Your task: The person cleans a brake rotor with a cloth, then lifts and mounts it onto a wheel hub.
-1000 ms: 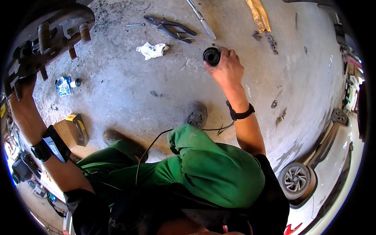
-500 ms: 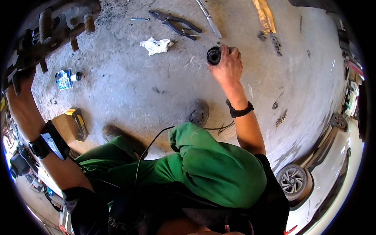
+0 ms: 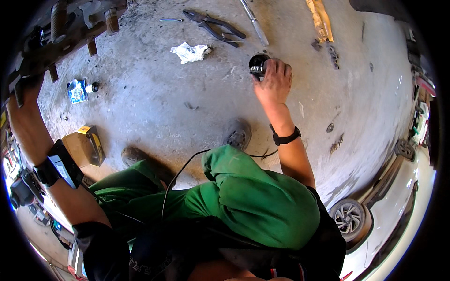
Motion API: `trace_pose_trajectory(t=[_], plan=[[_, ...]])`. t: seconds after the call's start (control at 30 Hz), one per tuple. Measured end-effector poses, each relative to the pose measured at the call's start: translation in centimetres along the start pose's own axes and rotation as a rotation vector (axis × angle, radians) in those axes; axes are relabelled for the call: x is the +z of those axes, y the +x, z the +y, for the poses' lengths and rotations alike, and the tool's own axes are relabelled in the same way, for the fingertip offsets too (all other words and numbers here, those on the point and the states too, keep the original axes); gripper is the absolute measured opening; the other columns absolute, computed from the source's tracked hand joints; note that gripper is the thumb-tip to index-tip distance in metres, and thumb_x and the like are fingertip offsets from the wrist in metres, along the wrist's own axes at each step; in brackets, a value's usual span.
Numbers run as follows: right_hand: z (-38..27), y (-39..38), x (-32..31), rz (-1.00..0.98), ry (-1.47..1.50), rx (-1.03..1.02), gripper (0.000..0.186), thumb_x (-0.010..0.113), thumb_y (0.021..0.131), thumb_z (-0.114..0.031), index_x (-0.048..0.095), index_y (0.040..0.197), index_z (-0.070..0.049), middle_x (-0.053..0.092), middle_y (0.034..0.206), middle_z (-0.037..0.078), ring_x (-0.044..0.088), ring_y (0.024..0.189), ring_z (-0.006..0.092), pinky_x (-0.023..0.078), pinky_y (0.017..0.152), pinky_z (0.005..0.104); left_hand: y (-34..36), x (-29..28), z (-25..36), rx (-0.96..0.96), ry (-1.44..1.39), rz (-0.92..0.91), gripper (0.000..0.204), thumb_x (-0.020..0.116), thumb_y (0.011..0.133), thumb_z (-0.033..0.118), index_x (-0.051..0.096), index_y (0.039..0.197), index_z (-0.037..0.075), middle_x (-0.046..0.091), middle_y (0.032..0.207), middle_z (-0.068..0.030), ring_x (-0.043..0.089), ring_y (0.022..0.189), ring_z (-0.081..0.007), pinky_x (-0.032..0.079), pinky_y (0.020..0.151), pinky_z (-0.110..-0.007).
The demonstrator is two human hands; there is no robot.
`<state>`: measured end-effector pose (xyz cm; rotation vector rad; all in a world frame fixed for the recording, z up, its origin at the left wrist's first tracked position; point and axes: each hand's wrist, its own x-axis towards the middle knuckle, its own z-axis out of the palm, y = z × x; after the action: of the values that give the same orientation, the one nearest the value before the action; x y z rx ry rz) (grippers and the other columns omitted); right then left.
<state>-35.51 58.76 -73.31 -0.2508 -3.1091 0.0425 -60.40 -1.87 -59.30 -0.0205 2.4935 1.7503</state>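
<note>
My right hand (image 3: pixel 275 79) holds a black, greasy round part (image 3: pixel 258 61), like a bearing, near the floor; silver rollers show on its side. My left hand (image 3: pixel 28 93) reaches up under a rusty metal hub (image 3: pixel 70 33) with several threaded studs at the upper left, where its fingers are mostly hidden. Just beyond my right hand lie a silver bar (image 3: pixel 255 25), black pliers (image 3: pixel 213 28), a small pin (image 3: pixel 171 20) and a crumpled white cloth or paper (image 3: pixel 190 54) on the concrete floor (image 3: pixel 187 84).
A yellow cloth or bag (image 3: pixel 318 21) and dark small parts (image 3: pixel 333 56) lie at the upper right. A blue packet (image 3: pixel 78 91) and open cardboard box (image 3: pixel 77 145) sit at the left. A white car (image 3: pixel 393 201) stands along the right; a cable crosses near my feet.
My right hand has shifted slightly and tilted the black part, so its rollers now show. The floor items sit slightly farther right and higher in the view.
</note>
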Motion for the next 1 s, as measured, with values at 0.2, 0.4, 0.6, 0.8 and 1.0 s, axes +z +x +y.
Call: trace_pose_trajectory(t=[0.2,0.4,0.6,0.8,1.0], plan=[[1.3,-0.6,0.0,0.045,0.100,-0.136,0.047,0.078,0.069,-0.027,0.057,0.106,-0.006,0.062,0.101,0.008,0.052,0.101,0.0277,0.043,0.088,0.0411,-0.1,0.7,0.0,0.002,-0.029,-0.005,0.034,0.044,0.095,0.034,0.058,0.101,0.003,0.063,0.083,-0.0105,0.060,0.068,-0.0197,0.052,0.063,-0.032],[1.5,-0.5,-0.1,0.077,0.270,-0.229,0.041,0.076,0.068,-0.019,0.056,0.102,-0.005,0.062,0.094,0.008,0.054,0.093,0.0291,0.045,0.084,0.0402,-0.1,1.4,1.4,0.009,-0.054,0.003,0.035,0.044,0.094,0.034,0.059,0.099,0.003,0.063,0.081,-0.0108,0.060,0.066,-0.0196,0.053,0.061,-0.033],[2.4,0.7,-1.8,0.145,0.247,-0.258,0.040,0.075,0.068,-0.015,0.056,0.101,-0.005,0.063,0.095,0.009,0.055,0.090,0.0301,0.047,0.081,0.0388,-0.7,4.3,2.9,-0.006,-0.131,-0.016,0.036,0.044,0.094,0.035,0.059,0.097,0.002,0.064,0.079,-0.0111,0.061,0.063,-0.0196,0.053,0.059,-0.033],[0.6,1.3,-4.3,0.146,0.203,-0.207,0.037,0.076,0.072,-0.015,0.057,0.101,-0.003,0.062,0.095,0.014,0.058,0.087,0.0330,0.049,0.080,0.0424,-3.4,6.6,4.4,-0.073,-0.432,0.033,0.037,0.044,0.093,0.036,0.060,0.096,0.002,0.064,0.076,-0.0114,0.061,0.060,-0.0196,0.054,0.056,-0.034],[-6.5,3.1,-11.3,0.186,0.654,-0.442,0.035,0.076,0.074,-0.003,0.054,0.101,0.001,0.059,0.090,0.013,0.061,0.074,0.0252,0.053,0.064,0.0333,-5.0,13.6,11.1,-0.099,-0.977,0.079,0.038,0.044,0.093,0.036,0.060,0.094,0.001,0.065,0.074,-0.0117,0.062,0.058,-0.0196,0.055,0.054,-0.034]])
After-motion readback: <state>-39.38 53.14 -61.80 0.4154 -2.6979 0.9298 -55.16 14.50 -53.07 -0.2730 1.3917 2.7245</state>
